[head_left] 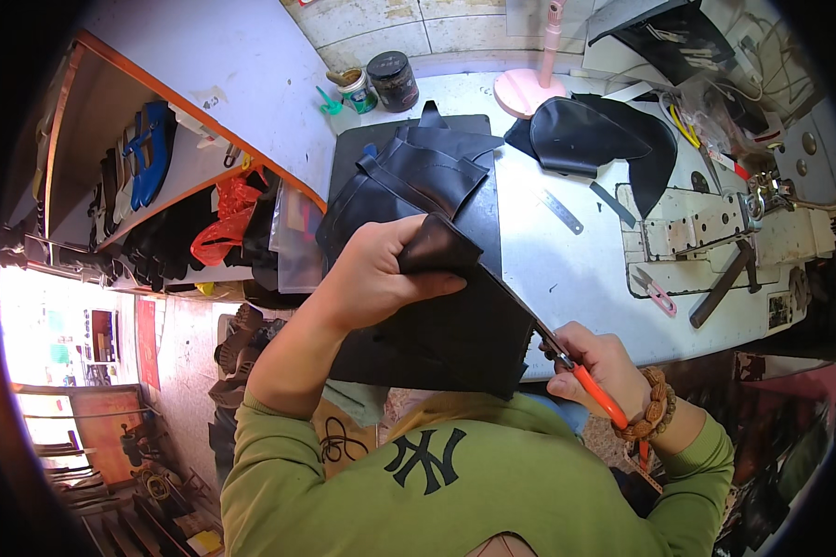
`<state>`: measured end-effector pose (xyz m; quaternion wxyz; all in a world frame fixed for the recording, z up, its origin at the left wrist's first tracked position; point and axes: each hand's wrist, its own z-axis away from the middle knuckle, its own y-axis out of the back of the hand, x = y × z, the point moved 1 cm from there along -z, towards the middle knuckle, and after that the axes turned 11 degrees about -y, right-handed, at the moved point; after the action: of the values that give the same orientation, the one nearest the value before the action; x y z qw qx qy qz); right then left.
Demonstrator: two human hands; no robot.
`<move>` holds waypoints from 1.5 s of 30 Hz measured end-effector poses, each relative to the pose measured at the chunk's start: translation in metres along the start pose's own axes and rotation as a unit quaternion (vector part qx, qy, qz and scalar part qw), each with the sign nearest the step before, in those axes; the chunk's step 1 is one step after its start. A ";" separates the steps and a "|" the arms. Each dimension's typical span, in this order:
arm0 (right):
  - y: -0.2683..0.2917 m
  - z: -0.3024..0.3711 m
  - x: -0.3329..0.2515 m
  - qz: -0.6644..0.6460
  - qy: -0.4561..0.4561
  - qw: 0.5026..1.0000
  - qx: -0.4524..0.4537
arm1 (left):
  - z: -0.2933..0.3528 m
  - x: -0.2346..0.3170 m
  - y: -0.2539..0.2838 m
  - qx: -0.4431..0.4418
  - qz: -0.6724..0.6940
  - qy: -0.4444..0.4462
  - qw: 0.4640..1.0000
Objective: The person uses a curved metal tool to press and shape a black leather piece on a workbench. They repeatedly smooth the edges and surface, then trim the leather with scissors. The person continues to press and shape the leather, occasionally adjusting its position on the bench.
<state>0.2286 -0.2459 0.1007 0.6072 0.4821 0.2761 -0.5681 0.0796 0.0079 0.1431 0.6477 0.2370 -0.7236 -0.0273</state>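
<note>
My left hand is closed on a piece of black leather, its top edge folded over between thumb and fingers. The leather hangs down over the near part of the dark board in front of me. My right hand, lower and to the right, grips a pair of scissors with orange-red handles. Their handles are spread apart, and the metal end reaches up-left to the leather's right edge. How far the blades overlap the leather is hard to make out. More black leather pieces lie just beyond my left hand.
On the white table lie a metal ruler, pink-handled snips, a hammer and black leather. A sewing machine stands right. Jars and a pink stand are behind; shoe shelves are left.
</note>
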 end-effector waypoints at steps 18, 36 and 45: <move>0.019 -0.024 0.008 -0.118 -0.067 0.991 0.010 | -0.003 -0.018 -0.009 0.003 0.377 0.148 0.914; -0.025 -0.044 0.028 -0.192 0.035 0.978 -0.073 | -0.003 -0.024 -0.032 0.139 0.358 0.053 0.922; -0.017 -0.034 0.018 -0.079 0.088 0.993 -0.025 | -0.003 -0.017 -0.029 0.154 0.303 0.028 0.940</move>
<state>0.2234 -0.2209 0.0665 0.5460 0.4915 0.3799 -0.5622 0.0925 -0.0107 0.1179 0.6007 0.1040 -0.7382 0.2886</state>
